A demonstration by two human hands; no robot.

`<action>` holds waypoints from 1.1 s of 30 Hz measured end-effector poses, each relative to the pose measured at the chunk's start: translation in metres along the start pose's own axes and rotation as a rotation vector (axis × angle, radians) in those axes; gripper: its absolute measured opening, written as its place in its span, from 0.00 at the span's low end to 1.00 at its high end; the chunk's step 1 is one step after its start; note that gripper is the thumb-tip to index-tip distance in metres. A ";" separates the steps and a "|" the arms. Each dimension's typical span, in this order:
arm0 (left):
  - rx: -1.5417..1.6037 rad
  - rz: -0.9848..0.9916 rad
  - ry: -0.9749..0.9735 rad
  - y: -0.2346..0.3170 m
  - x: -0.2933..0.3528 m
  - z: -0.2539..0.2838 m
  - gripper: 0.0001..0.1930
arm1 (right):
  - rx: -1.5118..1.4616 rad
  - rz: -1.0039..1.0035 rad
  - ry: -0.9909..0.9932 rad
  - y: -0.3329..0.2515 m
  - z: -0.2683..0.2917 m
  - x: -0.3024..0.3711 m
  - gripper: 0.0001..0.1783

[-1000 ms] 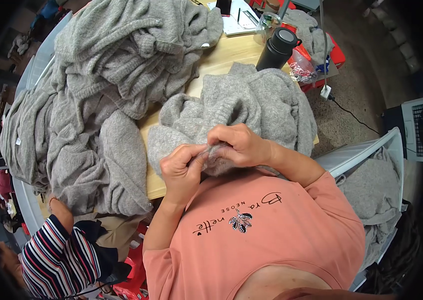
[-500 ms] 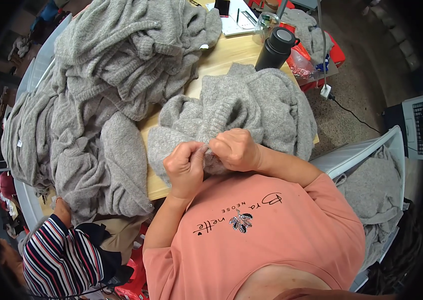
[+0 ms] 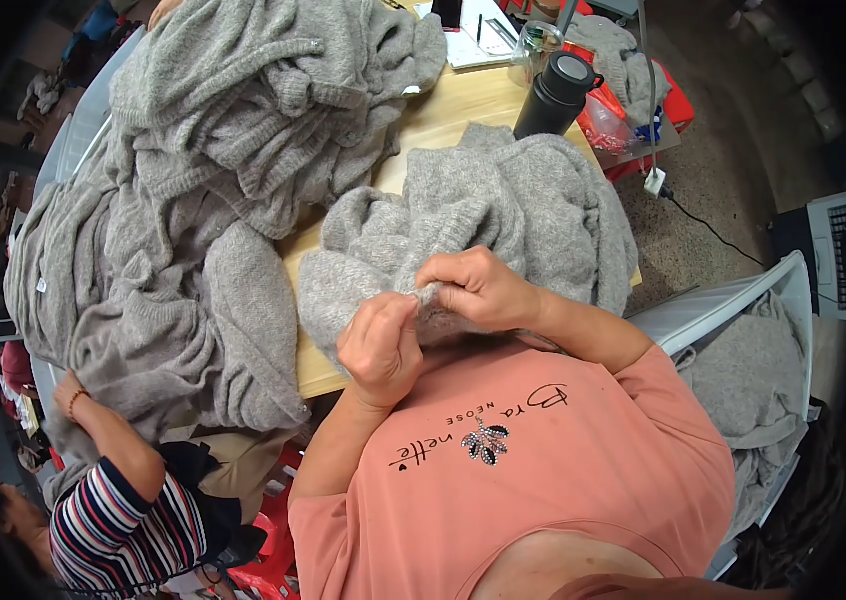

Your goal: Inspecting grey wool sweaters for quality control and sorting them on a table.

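Note:
A grey knitted sweater [image 3: 553,220] lies bunched on the wooden table in front of me. My left hand [image 3: 381,345] pinches a bit of its ribbed edge between thumb and fingers. Close beside it, my right hand [image 3: 483,290] grips the same edge, fingers curled over the knit. The fingertips of both hands almost meet, and the small piece of fabric between them is mostly hidden. A ribbed fold of the sweater stands up just beyond my hands.
A large heap of grey sweaters [image 3: 233,130] covers the table's left. A black bottle [image 3: 555,95], a clear jar [image 3: 535,48] and papers [image 3: 478,45] stand behind. At lower left a co-worker's hand [image 3: 71,392] touches the heap. A bin [image 3: 713,300] with grey knits is at right.
My hands have shifted slightly along the sweater's edge; the right wrist has turned and the left has lowered. The co-worker's arm has stretched out along the heap's near left side.

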State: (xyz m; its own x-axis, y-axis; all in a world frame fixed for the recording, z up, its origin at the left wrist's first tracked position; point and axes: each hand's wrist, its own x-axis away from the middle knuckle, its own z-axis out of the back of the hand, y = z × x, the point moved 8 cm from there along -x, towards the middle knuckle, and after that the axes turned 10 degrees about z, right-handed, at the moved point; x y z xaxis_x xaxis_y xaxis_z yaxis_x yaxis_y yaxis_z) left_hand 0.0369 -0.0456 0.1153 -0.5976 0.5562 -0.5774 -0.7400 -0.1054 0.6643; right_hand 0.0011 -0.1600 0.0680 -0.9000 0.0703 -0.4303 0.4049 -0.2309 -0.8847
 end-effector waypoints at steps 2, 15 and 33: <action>-0.010 -0.027 0.002 0.004 0.001 0.001 0.08 | 0.157 0.080 -0.003 -0.011 0.000 0.000 0.08; -0.183 -0.185 -0.005 0.016 0.003 -0.006 0.08 | 0.688 0.366 0.140 -0.041 -0.005 -0.008 0.07; 0.141 0.432 -0.226 -0.043 0.004 -0.029 0.03 | 0.726 0.222 -0.051 -0.021 0.017 0.012 0.14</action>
State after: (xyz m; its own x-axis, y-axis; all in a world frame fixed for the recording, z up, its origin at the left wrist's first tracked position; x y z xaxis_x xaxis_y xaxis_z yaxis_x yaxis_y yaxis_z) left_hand 0.0577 -0.0630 0.0704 -0.7464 0.6529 -0.1286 -0.3814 -0.2614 0.8867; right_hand -0.0204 -0.1704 0.0846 -0.8233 -0.0930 -0.5600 0.3852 -0.8162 -0.4307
